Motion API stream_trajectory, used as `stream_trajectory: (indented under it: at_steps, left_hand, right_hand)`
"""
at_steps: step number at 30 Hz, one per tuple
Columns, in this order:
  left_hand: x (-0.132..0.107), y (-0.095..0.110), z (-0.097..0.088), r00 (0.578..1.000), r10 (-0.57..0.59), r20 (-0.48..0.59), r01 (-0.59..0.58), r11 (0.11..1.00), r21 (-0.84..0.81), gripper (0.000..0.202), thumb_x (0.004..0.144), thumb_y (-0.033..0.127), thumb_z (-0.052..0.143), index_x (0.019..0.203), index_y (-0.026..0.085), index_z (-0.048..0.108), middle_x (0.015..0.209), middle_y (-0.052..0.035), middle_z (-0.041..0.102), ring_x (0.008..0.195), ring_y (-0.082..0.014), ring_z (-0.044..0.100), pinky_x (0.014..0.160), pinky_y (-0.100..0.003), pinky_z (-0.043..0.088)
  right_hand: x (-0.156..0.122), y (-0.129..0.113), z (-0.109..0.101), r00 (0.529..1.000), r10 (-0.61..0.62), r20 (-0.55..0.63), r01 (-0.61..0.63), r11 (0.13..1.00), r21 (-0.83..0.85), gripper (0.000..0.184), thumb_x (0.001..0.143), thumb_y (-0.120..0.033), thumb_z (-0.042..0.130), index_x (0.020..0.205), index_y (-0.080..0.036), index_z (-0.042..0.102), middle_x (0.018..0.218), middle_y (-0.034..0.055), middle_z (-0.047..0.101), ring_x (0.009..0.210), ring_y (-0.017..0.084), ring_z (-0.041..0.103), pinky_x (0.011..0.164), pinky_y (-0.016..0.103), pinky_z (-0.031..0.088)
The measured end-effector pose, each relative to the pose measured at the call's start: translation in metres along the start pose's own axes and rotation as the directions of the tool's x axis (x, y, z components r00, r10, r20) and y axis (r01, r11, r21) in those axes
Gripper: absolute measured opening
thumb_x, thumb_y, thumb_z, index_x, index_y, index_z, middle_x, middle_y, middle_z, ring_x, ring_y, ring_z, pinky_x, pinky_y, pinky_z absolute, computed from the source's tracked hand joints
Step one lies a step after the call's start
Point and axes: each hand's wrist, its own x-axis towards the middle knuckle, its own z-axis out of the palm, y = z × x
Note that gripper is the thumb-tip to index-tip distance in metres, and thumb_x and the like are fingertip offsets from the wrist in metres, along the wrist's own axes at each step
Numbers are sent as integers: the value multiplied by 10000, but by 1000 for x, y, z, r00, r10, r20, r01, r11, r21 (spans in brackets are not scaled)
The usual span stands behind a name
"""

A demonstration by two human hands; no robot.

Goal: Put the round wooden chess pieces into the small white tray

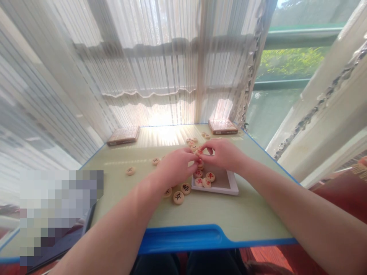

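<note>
Meeting over the left side of a shallow, open, white-rimmed box with a grey-brown inside [234, 184], the two bare hands work close together. The right hand [220, 152] reaches in from the right, its thumb and forefinger clamped on a round, pale wooden disc with a red character [200, 152]. The left hand [176, 164] comes from the left with its fingertips right beside that disc; whether they also grip it, I cannot tell.

More pale discs with red characters [210, 177] lie at the left side of the box, some touching one another. Just left of the box, near the left wrist, are round pale discs with black characters [178, 197]; another black-marked disc [130, 171] lies well apart to the left. Beyond the hands is a small group of discs [191, 143], with a pair [207, 136] farther off to its right.

All this is on a pale green tabletop with a blue edge [258, 214]. Two flat, brown boxes stand at the far left [124, 135] and far right [223, 127], before a sheer, white striped curtain [160, 76].
</note>
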Motion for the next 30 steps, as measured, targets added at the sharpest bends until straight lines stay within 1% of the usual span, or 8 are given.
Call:
stream_trajectory:
  at_steps: [2,5,13,17,20,22,25,30]
  left_hand:
    - [0,0,1,1000,0,8,-1,1000,23,223,825,280,504,859,228,718,929,-30,647,805,-168,604,748,-266,477]
    - [0,0,0,1000,10,6,-10,999,45,233,830,283,492,850,229,717,891,-27,652,787,-165,601,719,-260,473]
    - [0,2,-3,999,-14,-30,17,992,124,248,836,299,479,799,208,707,831,-38,647,756,-174,600,688,-270,464]
    - [1,-1,-3,995,-82,-59,90,985,145,266,840,319,471,942,208,690,930,-50,644,819,-190,606,721,-278,474]
    - [0,-3,-1,997,-74,-17,76,989,123,289,848,309,459,1026,223,670,986,-49,631,862,-195,607,764,-288,479]
    - [0,-3,-1,998,-61,7,60,993,102,296,857,292,443,1042,233,667,996,-48,625,867,-193,606,778,-294,479]
    - [0,-3,-1,999,-49,13,47,996,81,311,871,282,420,1061,248,664,1009,-46,616,865,-191,604,778,-299,481]
    - [1,-3,-3,999,-28,26,26,997,78,315,872,248,413,1064,242,662,994,-45,617,873,-187,600,782,-296,478]
  right_hand:
    - [2,-3,5,1000,28,5,-28,999,19,270,747,-427,572,848,-211,699,713,15,631,653,142,518,567,256,313]
    - [4,-5,8,997,63,49,-65,997,43,287,732,-444,586,847,-208,703,712,17,629,642,139,515,556,252,311]
    - [3,0,6,992,87,95,-97,991,98,273,713,-433,592,833,-211,695,627,-13,575,583,120,492,541,245,315]
    - [3,2,7,992,79,98,-88,991,101,285,714,-447,588,826,-208,695,625,-15,572,586,119,497,548,244,323]
    - [3,5,6,993,82,82,-90,990,104,287,729,-442,572,829,-203,696,636,-8,586,599,124,504,558,244,330]
    - [2,8,3,994,67,84,-76,991,107,258,733,-403,569,827,-200,697,652,-2,601,608,125,503,562,244,334]
    - [0,10,-7,988,17,154,-33,994,107,178,709,-309,579,785,-193,690,647,-7,594,595,117,494,554,239,334]
    - [-4,7,-15,974,-64,216,34,990,139,203,699,-305,611,851,-205,700,685,-4,617,622,126,506,567,238,347]
